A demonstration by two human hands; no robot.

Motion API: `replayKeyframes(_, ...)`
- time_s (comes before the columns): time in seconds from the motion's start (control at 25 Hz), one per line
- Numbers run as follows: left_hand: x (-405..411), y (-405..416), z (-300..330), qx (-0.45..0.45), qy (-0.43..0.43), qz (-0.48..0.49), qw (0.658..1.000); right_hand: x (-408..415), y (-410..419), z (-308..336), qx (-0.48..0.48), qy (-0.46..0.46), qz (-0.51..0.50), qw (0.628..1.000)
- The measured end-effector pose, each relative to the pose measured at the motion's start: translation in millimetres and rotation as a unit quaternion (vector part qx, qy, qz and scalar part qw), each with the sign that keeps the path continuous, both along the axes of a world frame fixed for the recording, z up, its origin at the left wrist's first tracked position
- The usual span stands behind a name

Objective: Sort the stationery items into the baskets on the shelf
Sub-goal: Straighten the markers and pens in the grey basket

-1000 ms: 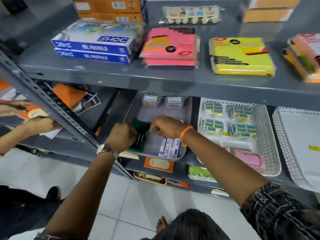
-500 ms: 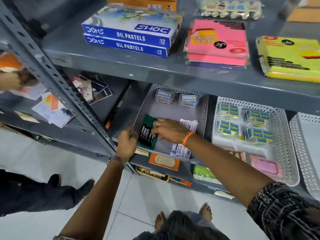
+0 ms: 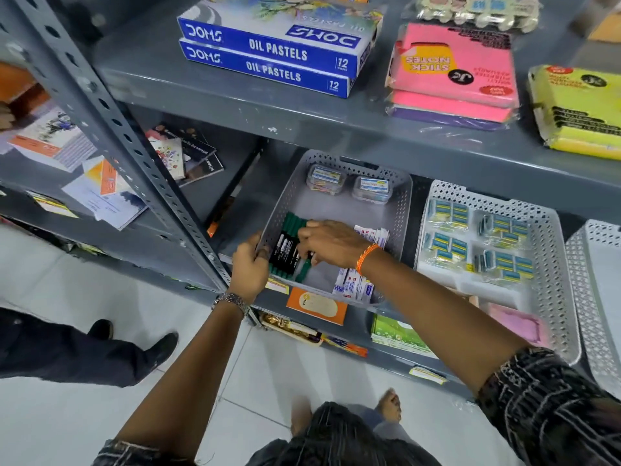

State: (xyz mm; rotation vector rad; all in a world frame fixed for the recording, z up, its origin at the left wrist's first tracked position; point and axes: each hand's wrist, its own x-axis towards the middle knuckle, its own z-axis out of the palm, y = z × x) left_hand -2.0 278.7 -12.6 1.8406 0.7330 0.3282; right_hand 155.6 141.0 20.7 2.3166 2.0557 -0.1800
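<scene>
A grey perforated basket point(image 3: 400, 210) sits on the middle shelf. Inside lie a row of green-capped black markers point(image 3: 287, 245), white tubes with red and blue print point(image 3: 354, 285) and two small clear boxes point(image 3: 349, 186) at the back. My left hand point(image 3: 250, 265) grips the basket's front left rim. My right hand point(image 3: 331, 243) rests on the markers, fingers curled around the rightmost ones. A white basket point(image 3: 554, 297) to the right holds packs of blue and yellow items and a pink pad point(image 3: 514, 322).
The upper shelf carries two oil pastel boxes point(image 3: 279, 52), pink sticky notes point(image 3: 453, 68) and yellow sticky notes point(image 3: 578, 109). A slotted steel upright point(image 3: 111, 129) stands left of the basket. Another person's legs and shoes point(image 3: 100, 351) are on the tiled floor at left. Cards lie on the left shelf.
The view has moved closer and rightward. My left hand shifted from the markers to the basket's rim. My right hand stays on the markers, which now lie in a neater row.
</scene>
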Motion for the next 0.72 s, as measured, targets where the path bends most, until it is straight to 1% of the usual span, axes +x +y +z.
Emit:
replayKeyframes(0.04,-0.2,0.1,-0.1,0.001,-0.003,-0.002,1.0,0.9,-4.1,1.3,0.012,0.016,-0.009,1.0)
replayKeyframes(0.08,-0.3,0.3,-0.4,0.002,-0.005,-0.003,1.0,1.6,-9.2,2.3,0.045,0.065,-0.041,0.996)
replayKeyframes(0.12,-0.4,0.4,-1.0,0.002,-0.005,0.0,1.0,1.1,-14.2,1.9,0.098,0.146,-0.097,0.98)
replayKeyframes(0.16,0.1,0.5,-2.2,0.0,-0.006,0.005,1.0,-1.0,-18.2,0.2,0.158,0.23,-0.167,0.946)
replayKeyframes(0.2,0.4,0.5,-3.1,-0.004,-0.006,0.011,1.0,-4.5,-19.7,-1.3,0.217,0.299,-0.241,0.898)
replayKeyframes(0.24,0.9,0.1,-3.6,-0.005,-0.007,0.014,1.0,-6.7,-18.2,-2.9,0.26,0.343,-0.318,0.845)
replayKeyframes(0.28,1.0,0.0,-3.6,-0.005,-0.008,0.014,1.0,-7.2,-14.6,-4.9,0.278,0.378,-0.392,0.791)
replayKeyframes(0.32,1.0,0.3,-3.7,-0.003,-0.007,0.012,1.0,-7.0,-9.4,-7.2,0.273,0.411,-0.456,0.741)
replayKeyframes(0.36,0.7,1.0,-3.6,-0.001,-0.005,0.009,1.0,-6.8,-4.5,-10.2,0.25,0.441,-0.505,0.698)
replayKeyframes(0.4,0.6,1.8,-3.5,0.003,-0.006,0.006,1.0,-7.1,0.1,-13.2,0.22,0.456,-0.538,0.674)
replayKeyframes(0.52,0.5,2.9,-3.6,0.006,-0.012,0.002,1.0,-12.9,10.3,-22.5,0.163,0.483,-0.572,0.643)
replayKeyframes(0.6,0.7,3.0,-5.1,0.008,-0.016,0.0,1.0,-17.3,16.4,-24.7,0.157,0.482,-0.572,0.645)
replayKeyframes(0.68,0.7,3.4,-6.2,0.007,-0.019,-0.005,1.0,-18.3,21.8,-23.0,0.152,0.459,-0.578,0.657)
replayKeyframes(0.72,0.5,3.6,-6.5,0.005,-0.02,-0.007,1.0,-18.9,23.8,-20.6,0.144,0.45,-0.586,0.658)
